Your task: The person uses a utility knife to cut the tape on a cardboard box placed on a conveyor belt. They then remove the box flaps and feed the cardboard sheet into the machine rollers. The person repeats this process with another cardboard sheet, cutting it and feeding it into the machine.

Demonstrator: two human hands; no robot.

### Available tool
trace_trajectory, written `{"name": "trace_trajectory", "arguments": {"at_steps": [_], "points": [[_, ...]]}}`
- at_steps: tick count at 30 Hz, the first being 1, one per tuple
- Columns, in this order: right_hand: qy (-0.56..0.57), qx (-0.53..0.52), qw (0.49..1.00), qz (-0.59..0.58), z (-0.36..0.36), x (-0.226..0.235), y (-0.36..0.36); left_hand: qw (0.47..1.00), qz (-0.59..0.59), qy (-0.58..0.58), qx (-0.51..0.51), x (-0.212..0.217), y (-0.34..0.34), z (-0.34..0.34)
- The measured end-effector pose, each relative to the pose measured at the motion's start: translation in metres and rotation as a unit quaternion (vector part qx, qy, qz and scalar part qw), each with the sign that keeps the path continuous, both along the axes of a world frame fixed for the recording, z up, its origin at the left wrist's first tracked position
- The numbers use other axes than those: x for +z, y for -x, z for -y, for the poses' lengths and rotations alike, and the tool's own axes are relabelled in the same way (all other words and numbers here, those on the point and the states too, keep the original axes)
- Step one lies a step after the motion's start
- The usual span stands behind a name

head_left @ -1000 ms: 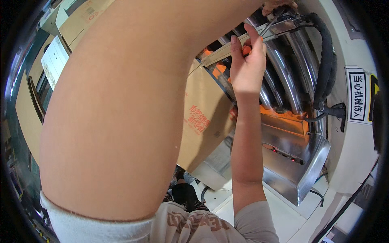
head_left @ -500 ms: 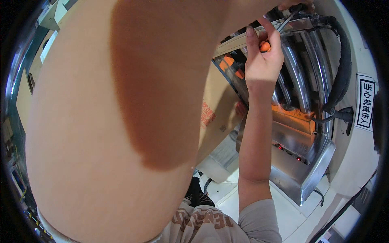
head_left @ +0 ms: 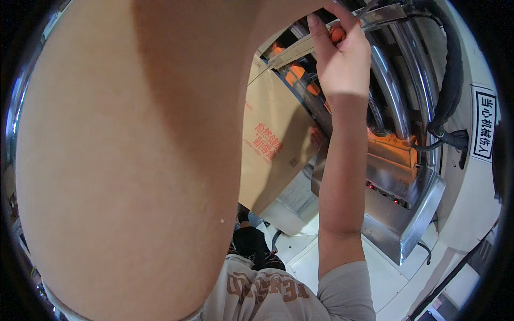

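Observation:
My right hand (head_left: 345, 59) is raised in the upper middle, its fingers closed around a tool with an orange handle (head_left: 338, 35). A thin metal shaft (head_left: 368, 8) runs from there to the upper right, so it looks like a screwdriver; its tip is out of view. Just beyond the hand lies a metal rail (head_left: 386, 16) of a machine. My left arm (head_left: 134, 160) fills the left half, very close, and reaches across the top edge. The left hand itself lies outside the picture.
Curved chrome pipes (head_left: 390, 80) rise from an orange block (head_left: 393, 147) above a metal housing (head_left: 401, 224) with small red lights. A black cable (head_left: 450, 91) runs along the white casing (head_left: 466, 198). Printed brown cardboard (head_left: 267, 107) stands between my arms.
The view has shifted, so my right hand and the tool sit higher in it. My left hand, partly visible at the top before, has left the picture. More cardboard shows.

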State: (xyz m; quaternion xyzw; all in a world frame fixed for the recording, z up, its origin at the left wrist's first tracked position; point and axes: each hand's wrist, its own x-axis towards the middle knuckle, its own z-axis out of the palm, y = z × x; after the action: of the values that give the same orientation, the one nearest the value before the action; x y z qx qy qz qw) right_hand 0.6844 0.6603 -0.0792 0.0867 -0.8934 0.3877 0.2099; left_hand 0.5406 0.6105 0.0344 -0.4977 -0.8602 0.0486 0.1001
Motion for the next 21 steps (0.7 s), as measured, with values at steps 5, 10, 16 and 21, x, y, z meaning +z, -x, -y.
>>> {"name": "trace_trajectory", "arguments": {"at_steps": [5,10,16,21], "points": [[0.425,0.148,0.892,-0.052,0.007,0.004,-0.003,1.000,0.005,0.000,0.002,0.000,0.001,0.000],[0.519,0.096,0.847,-0.066,0.016,0.017,-0.010,1.000,0.007,0.007,0.005,0.000,0.002,-0.002],[0.368,0.088,0.921,0.098,-0.001,0.027,-0.026,0.998,0.005,0.042,0.050,0.015,0.007,0.007],[0.400,0.127,0.905,0.069,-0.018,0.040,-0.023,0.999,0.025,0.021,0.036,0.010,0.016,-0.016]]}}
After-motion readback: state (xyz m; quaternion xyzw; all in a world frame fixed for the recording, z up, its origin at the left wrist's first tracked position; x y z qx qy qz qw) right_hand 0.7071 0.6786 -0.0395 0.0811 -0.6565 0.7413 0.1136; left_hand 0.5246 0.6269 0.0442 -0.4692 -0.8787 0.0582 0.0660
